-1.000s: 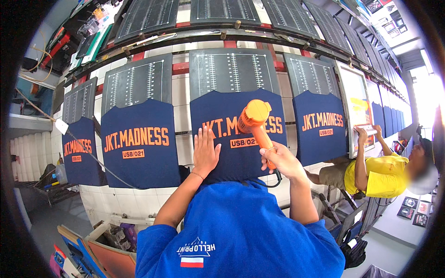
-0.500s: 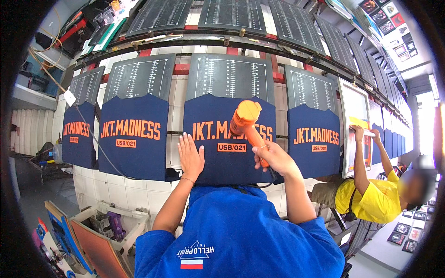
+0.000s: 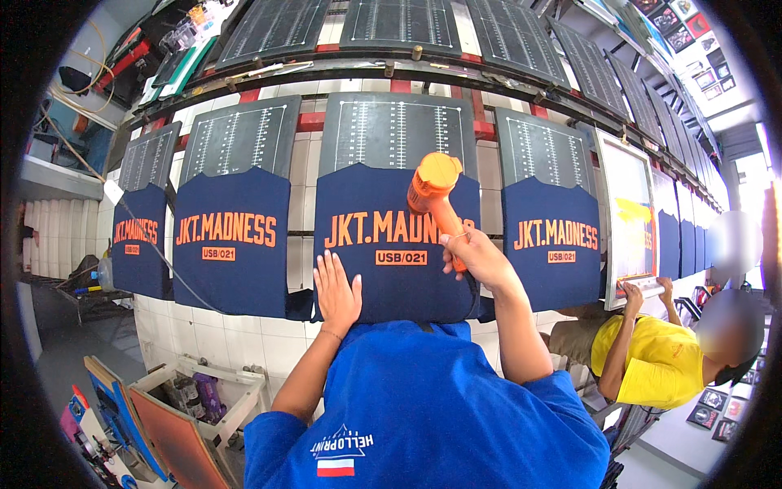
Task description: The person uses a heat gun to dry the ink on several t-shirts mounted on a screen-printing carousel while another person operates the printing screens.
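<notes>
A navy T-shirt panel (image 3: 391, 293) with orange printing lies flat over the black board (image 3: 399, 122) straight ahead of me. My right hand (image 3: 485, 262) grips the handle of an orange hair dryer (image 3: 437, 181), held above the print and covering part of its right side. The dryer's cord runs down below my hand toward the panel's lower right edge. On the panel's lower left part, my left hand (image 3: 337, 289) rests flat with its fingers stretched out, just under the print. Neither the dryer nor my right hand appears to press on the fabric.
Matching navy panels lie on boards at left (image 3: 230, 285) and right (image 3: 551, 289). A thin cord (image 3: 163, 253) hangs across the left ones. At far right, a person in a yellow shirt (image 3: 652, 359) holds a squeegee (image 3: 643, 287) in a white-framed screen (image 3: 611, 244).
The dryer has shifted up and slightly left over the print. My left hand stays on the panel. The other person's squeegee has come from mid-screen down to its near end.
</notes>
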`<action>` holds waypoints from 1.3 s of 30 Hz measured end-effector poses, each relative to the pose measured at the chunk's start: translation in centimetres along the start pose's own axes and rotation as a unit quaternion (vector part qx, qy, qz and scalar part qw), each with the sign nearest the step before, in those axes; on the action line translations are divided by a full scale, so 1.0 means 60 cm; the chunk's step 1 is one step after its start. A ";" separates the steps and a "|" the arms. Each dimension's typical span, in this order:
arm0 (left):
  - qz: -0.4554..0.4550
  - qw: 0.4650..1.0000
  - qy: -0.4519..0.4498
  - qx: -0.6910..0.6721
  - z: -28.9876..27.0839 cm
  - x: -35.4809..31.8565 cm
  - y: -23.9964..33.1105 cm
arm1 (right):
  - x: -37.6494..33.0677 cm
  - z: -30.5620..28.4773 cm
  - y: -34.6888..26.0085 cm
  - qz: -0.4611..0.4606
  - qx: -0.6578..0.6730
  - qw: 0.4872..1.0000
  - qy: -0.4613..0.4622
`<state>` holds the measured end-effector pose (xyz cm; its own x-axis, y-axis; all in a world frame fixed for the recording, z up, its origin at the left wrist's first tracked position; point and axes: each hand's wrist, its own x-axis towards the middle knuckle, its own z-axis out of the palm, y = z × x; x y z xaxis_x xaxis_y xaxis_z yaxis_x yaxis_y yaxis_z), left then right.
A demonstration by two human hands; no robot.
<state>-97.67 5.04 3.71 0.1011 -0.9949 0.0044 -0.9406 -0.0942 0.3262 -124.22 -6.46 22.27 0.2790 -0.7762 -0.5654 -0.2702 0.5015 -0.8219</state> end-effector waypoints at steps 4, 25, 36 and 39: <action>-0.015 1.000 0.016 0.014 0.008 0.073 -0.010 | -0.028 0.000 0.014 0.022 -0.003 1.000 -0.019; 0.139 0.989 -0.050 -0.014 -0.009 0.076 0.001 | -0.084 0.005 0.038 0.049 0.044 0.997 0.049; 0.091 0.995 0.024 0.023 0.016 0.209 -0.014 | -0.082 0.011 0.034 0.017 0.042 0.996 0.071; 0.126 0.992 0.008 0.018 0.014 0.156 -0.001 | -0.095 -0.004 0.051 0.028 0.045 0.996 0.066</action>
<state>-96.95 -4.28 2.94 -0.1339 -0.9862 0.0977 -0.9474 0.1563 0.2793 -126.86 -0.57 22.99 0.1396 -0.7865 -0.6016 -0.1970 0.5733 -0.7953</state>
